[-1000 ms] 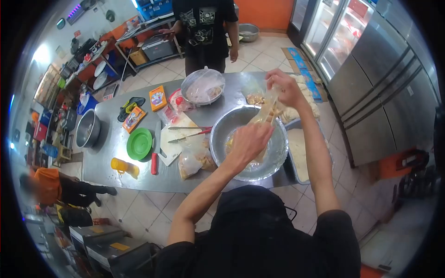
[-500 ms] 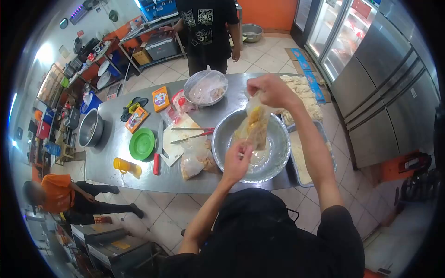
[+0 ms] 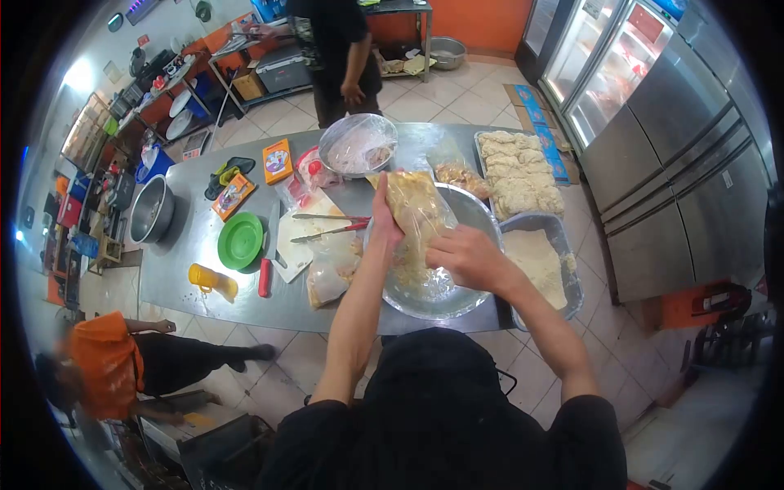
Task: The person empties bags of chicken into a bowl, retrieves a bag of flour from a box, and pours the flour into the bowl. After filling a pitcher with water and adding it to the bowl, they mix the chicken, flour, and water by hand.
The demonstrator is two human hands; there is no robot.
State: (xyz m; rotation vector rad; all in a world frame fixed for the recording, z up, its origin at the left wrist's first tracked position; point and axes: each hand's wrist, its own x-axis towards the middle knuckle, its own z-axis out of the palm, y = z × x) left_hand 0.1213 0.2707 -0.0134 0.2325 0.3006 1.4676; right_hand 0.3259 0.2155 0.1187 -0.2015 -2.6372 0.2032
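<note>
A clear plastic bag (image 3: 415,204) with yellowish, wet-looking pieces inside hangs tilted over a large metal bowl (image 3: 416,305). My left hand (image 3: 384,219) is wrapped round the bag's left side. On the lower right, the fingers of my right hand (image 3: 461,257) are closed on the plastic. Some liquid and bits show at the bottom of the bowl. Beyond its rim lies another clear bag of pieces (image 3: 461,176). To the left, red-handled tongs (image 3: 331,231) rest across a white cutting board (image 3: 304,237), near a filled plastic bag (image 3: 328,282).
A tray of breaded pieces (image 3: 523,173) and a tub of flour (image 3: 535,261) stand right of the bowl. Leftward are a covered bowl (image 3: 358,147), a green plate (image 3: 241,241), a red-handled knife (image 3: 265,278) and a yellow jug (image 3: 204,278). Two other people stand beyond the table and at left.
The bag has tipped over. My left hand has risen to its upper left side; my right hand has dropped from its top to the lower right. Both other people have shifted.
</note>
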